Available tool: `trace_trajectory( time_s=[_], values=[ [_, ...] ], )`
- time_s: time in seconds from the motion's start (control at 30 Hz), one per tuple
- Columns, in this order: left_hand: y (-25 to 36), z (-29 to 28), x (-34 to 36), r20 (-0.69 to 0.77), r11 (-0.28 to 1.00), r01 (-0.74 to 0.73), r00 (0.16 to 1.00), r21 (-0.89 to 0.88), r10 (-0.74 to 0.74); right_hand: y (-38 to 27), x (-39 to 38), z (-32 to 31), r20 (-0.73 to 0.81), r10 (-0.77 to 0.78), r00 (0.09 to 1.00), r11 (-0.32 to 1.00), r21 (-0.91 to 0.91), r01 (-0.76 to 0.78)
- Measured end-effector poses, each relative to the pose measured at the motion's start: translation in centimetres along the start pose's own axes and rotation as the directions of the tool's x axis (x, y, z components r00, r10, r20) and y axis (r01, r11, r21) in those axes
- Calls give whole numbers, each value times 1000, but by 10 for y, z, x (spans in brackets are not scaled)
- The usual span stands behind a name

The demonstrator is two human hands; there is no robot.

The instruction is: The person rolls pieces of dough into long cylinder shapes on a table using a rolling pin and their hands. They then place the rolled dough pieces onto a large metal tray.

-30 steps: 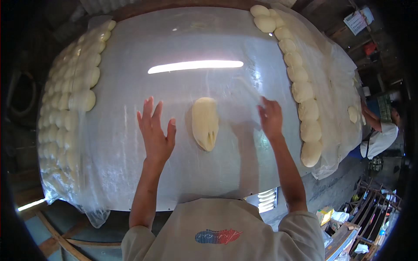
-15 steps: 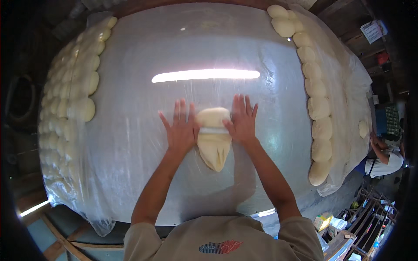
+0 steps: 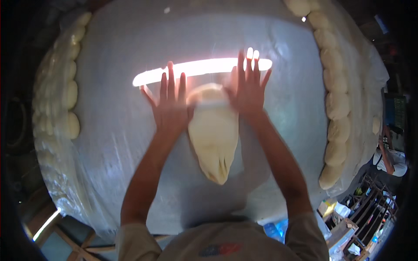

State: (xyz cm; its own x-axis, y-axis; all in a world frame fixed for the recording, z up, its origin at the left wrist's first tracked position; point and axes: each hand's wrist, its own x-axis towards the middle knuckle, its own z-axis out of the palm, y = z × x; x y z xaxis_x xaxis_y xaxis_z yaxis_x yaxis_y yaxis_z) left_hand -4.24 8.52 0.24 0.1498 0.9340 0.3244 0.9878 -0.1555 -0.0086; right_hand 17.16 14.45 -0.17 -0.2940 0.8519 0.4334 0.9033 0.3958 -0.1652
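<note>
A flattened piece of pale dough [image 3: 214, 135] lies on the smooth grey table in front of me, its pointed, creased end toward my body. Across its far part runs a short, pale rolling pin [image 3: 212, 104], blurred and partly hidden by my hands. My left hand [image 3: 170, 106] is at the pin's left end, fingers spread and stretched forward. At the other end, my right hand [image 3: 247, 93] has its fingers extended too, the thumb side toward the dough. Neither hand wraps round the pin; their palms seem to rest on its ends.
Many dough balls [image 3: 72, 93] sit under clear plastic sheeting [image 3: 76, 174] on the left. A row of dough pieces [image 3: 337, 104] lines the right side, beside more plastic. Beyond the right edge are another person [image 3: 392, 161] and a cluttered rack [image 3: 370, 204]. A bright reflection crosses the tabletop [image 3: 130, 43].
Both hands and the rolling pin have moved forward, away from my body. The dough under the pin is longer and wider. The whole view has shifted closer to the table.
</note>
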Motion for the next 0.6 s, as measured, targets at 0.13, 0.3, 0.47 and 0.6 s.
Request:
trace_trajectory(
  time_s=[0.13,0.3,0.47,0.6],
  values=[
    [-11,11,71,5,985,134,991,105,-135,12,76,20,-4,44,999,998,-33,-44],
    [13,2,41,-44,996,-11,999,-86,7,31,53,20,-76,-113,991,993,-49,109],
    [-10,15,85,127,992,22,991,124,-38,39,65,10,193,-352,916,933,152,326],
    [-41,65,117,5,998,61,998,34,-61,50,100,17,255,-684,683,728,195,657]
  ],
)
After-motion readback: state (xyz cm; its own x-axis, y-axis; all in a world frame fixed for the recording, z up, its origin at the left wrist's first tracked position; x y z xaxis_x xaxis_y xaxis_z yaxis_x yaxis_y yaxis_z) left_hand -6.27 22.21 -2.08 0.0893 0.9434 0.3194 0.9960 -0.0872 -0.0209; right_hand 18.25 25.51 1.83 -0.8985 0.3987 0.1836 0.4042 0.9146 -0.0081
